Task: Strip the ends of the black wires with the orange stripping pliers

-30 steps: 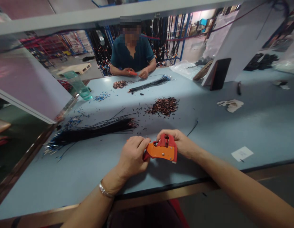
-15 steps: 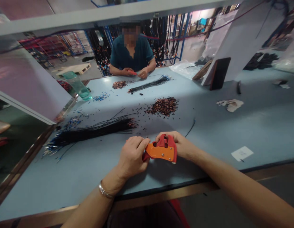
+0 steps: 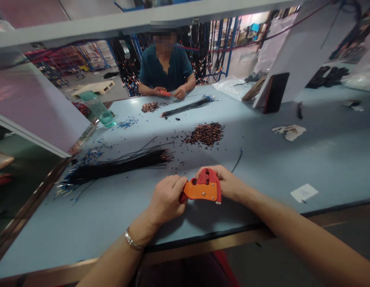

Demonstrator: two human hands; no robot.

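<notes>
My left hand (image 3: 168,195) is closed around the handles of an orange and red wire stripper (image 3: 202,190), held above the table near its front edge. My right hand (image 3: 225,181) is at the stripper's head, its fingers partly hidden behind the tool. From that hand a short black wire (image 3: 238,160) with a blue end sticks out to the upper right; its other end is out of sight by the stripper's jaws. A bundle of black wires (image 3: 122,164) with blue ends at the left and coppery ends at the right lies beyond my left hand.
A pile of black and copper offcuts (image 3: 206,134) lies mid-table. Opposite sits a person (image 3: 166,65) holding a red tool beside a smaller wire bundle (image 3: 186,107). A green bottle (image 3: 98,109), a phone (image 3: 276,92) leaning on a post, and a white paper (image 3: 304,193) are also there.
The stripper has shifted very slightly left, and the opening in its head looks narrower. The wire's blue end has swung a little to the left. Both hands keep their holds.
</notes>
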